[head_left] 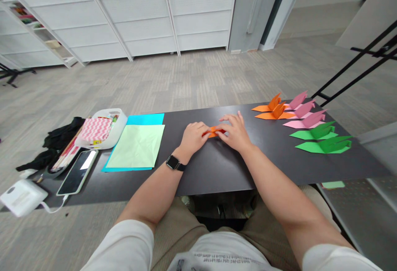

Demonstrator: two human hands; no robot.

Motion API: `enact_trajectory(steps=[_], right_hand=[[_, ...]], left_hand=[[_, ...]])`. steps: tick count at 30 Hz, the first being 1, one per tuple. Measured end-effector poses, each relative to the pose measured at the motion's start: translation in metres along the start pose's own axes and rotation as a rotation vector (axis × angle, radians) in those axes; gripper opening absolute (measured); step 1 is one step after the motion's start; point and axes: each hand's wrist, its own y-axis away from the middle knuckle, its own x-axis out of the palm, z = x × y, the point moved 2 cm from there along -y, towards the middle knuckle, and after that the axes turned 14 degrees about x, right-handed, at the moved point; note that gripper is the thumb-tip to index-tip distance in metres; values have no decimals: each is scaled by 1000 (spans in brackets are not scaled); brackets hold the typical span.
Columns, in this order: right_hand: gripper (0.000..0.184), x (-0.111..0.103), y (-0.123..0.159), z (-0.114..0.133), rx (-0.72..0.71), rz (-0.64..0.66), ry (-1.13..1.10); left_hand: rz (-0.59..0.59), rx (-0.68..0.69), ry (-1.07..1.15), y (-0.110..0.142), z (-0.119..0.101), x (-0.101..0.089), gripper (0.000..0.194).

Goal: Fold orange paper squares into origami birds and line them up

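Note:
Over the middle of the dark table, a small folded orange paper (pixel 212 132) is held between my two hands, partly hidden by the fingers. My left hand (pixel 194 137), with a black watch on its wrist, pinches the paper's left end. At the right end, my right hand (pixel 235 131) grips with thumb and lower fingers while its other fingers are raised and spread. To the right stand folded paper birds in rows: orange birds (pixel 273 111), pink birds (pixel 305 113) and green birds (pixel 324 142).
Light green paper (pixel 136 146) lies on blue paper (pixel 145 118) at left. Beyond are a white basket (pixel 119 132) with a pink zigzag packet (pixel 96 129), a phone (pixel 77 172), a white charger (pixel 23 197) and black cloth (pixel 60 136). The table's front edge (pixel 217 193) runs above my lap.

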Motion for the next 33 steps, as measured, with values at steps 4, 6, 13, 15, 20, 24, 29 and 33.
enact_trajectory(steps=[4,6,13,15,20,24,29,33], right_hand=[[34,-13,-4,-2,130,-241,-131],[32,-16,-5,-5,180,-322,-177],[22,-6,-3,12,106,-66,-226],[25,-4,-3,17,105,-15,-242],[24,-2,-2,20,93,-10,-258],[20,-1,0,18,64,-7,-251],[16,0,1,19,25,-43,-266],[14,-1,1,20,15,-84,-296]], left_hand=[[-247,-116,-13,1,5,-14,8],[-384,-131,-2,2,7,-20,10],[-567,-97,135,3,0,-27,13],[-558,-101,183,3,-5,-26,14],[-521,-93,250,1,-14,-20,14],[-526,-66,271,1,-17,-17,13],[-513,-68,279,1,-19,-15,12],[-504,-66,288,0,-20,-15,13]])
